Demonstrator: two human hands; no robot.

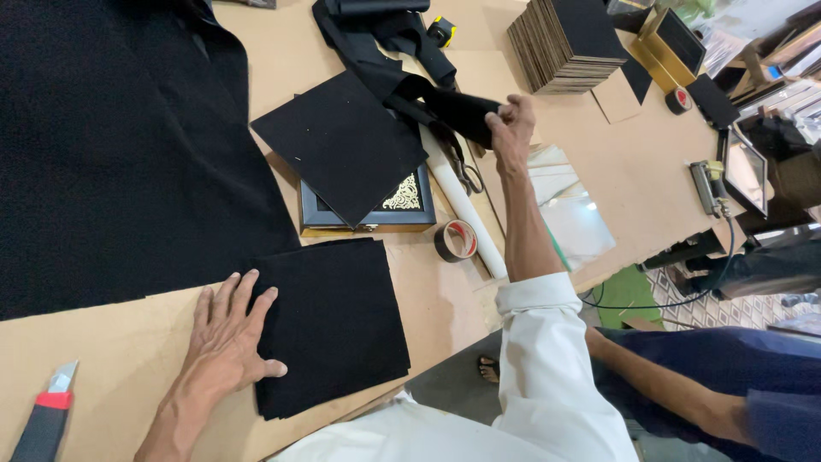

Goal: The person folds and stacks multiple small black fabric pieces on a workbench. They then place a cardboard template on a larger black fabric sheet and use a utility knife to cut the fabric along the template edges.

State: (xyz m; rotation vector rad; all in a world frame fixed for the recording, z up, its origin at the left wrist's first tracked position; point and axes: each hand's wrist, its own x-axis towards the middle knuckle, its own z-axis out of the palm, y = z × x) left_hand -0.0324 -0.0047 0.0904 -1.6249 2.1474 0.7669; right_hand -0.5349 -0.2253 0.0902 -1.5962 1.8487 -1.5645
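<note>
black gold-patterned box (402, 210) mid-table, under black sheet (342, 141)

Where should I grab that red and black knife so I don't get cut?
Grip the utility knife by its red-and-black handle, coming from the near table edge, below it. Its bare blade tip points up and away, toward the big black cloth. It lies flat on the table, apart from the left hand.

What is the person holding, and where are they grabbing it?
The right hand pinches the near end of a black cloth strip. The left hand holds nothing; it rests flat on the edge of a black cloth stack.
</note>
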